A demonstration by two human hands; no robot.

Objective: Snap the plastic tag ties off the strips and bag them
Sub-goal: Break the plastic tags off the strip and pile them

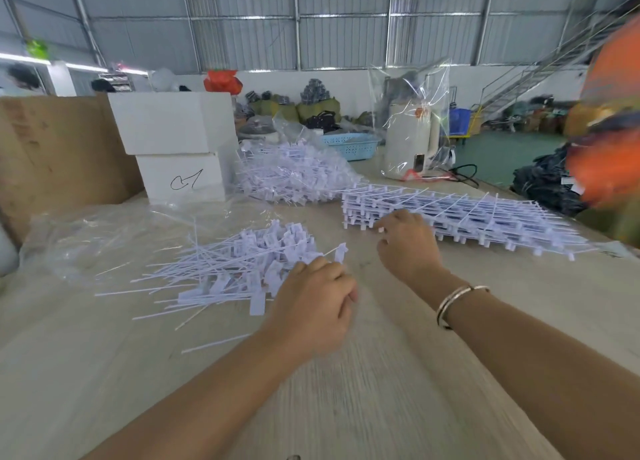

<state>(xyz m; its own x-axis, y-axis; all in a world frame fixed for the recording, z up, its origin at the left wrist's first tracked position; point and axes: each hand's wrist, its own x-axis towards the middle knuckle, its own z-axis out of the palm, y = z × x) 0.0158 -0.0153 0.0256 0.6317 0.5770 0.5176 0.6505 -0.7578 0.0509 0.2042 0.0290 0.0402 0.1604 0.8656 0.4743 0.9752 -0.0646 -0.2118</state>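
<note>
Tie (337,251) tail leftward (left hand (313,300))

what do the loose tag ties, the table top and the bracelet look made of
Loose tag ties: likely matte white plastic, thin stiff tails.
Table top: seemingly pale unfinished wood, with grain streaks.
Bracelet: probably polished metal, silvery glints.

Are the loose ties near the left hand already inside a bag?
No. The loose ties lie heaped on the bare table, outside any bag.
</note>
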